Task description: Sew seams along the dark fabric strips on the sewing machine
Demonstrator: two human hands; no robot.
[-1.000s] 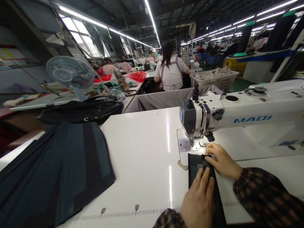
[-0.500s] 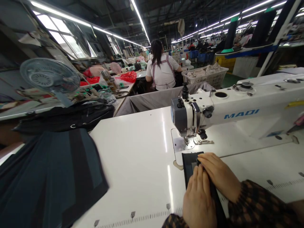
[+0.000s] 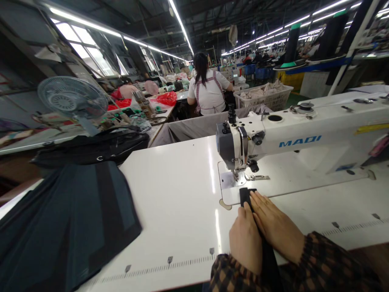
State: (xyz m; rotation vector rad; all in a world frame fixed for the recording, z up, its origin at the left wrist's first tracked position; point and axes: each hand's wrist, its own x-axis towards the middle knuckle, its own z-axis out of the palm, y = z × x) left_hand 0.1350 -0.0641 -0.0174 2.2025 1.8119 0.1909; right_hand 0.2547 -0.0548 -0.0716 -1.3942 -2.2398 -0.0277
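A narrow black fabric piece [image 3: 244, 195] lies on the white table [image 3: 176, 190] just in front of the needle of a white MAQI sewing machine [image 3: 291, 138]. My left hand [image 3: 244, 239] presses flat on its left side. Beside it, my right hand [image 3: 275, 225] lies flat on the right side, fingertips near the strip's far end. Most of the fabric is hidden under both hands.
A stack of dark fabric panels [image 3: 67, 219] covers the table's left part, with a black bag [image 3: 94, 148] behind it. A desk fan [image 3: 73, 99] stands at the left. A person in white [image 3: 208, 91] sits ahead, next to a basket of cloth [image 3: 263, 95].
The black piece looked wider before and now shows as a narrow strip. Both hands have drawn closer together on it, a little nearer to me. The camera shifted slightly.
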